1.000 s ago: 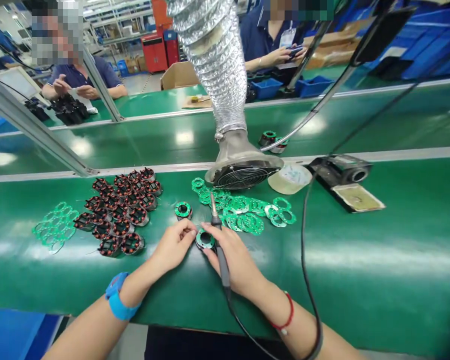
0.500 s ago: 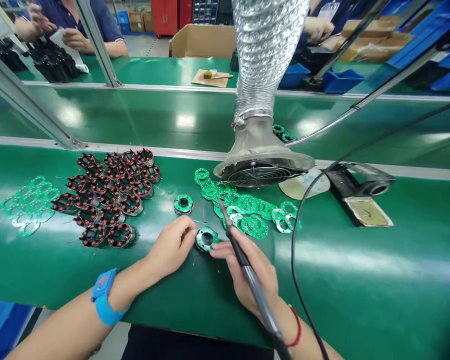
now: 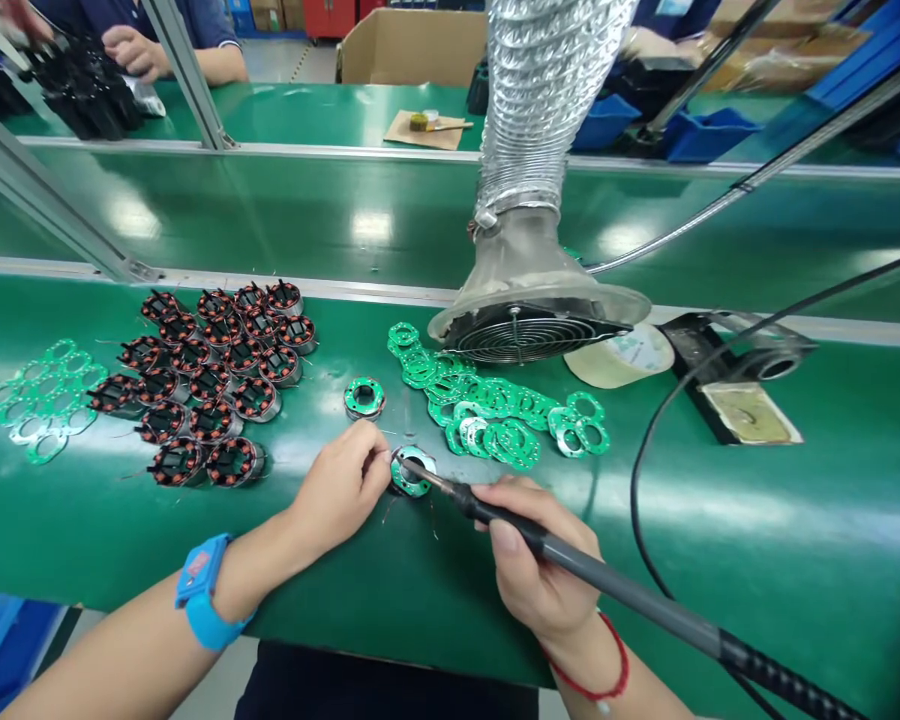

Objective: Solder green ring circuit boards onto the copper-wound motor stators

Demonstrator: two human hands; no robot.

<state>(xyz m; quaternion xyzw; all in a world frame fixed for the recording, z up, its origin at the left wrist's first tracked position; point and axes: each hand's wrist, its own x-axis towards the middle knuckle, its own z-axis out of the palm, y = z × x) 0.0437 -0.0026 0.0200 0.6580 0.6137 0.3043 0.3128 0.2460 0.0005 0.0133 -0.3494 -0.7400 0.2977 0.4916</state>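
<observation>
My right hand [image 3: 544,555] is closed around the handle of a soldering iron [image 3: 630,590]. The iron's metal tip reaches left onto the ring-shaped green circuit board on a motor stator [image 3: 412,488]. At that stator's left edge, my left hand [image 3: 345,475] is pinched shut; what its fingertips grip, if anything, is too small to make out. Thin wire ends stick out below the stator. Just behind it stands a second stator [image 3: 364,411] with a green ring board on top. A blue strap is on my left wrist.
Stators with copper windings [image 3: 210,380] stand at left, beside loose green ring boards [image 3: 45,400]. More ring boards [image 3: 495,410] lie under a fume extractor hood [image 3: 532,300]. To the right are a tape roll [image 3: 619,358], an iron stand [image 3: 750,400] and a black cable [image 3: 637,510]. Co-workers sit opposite.
My right hand has moved right and turned the soldering iron from pointing up and away to pointing left, its tip now at the stator's board. My left hand stays pinched beside the stator.
</observation>
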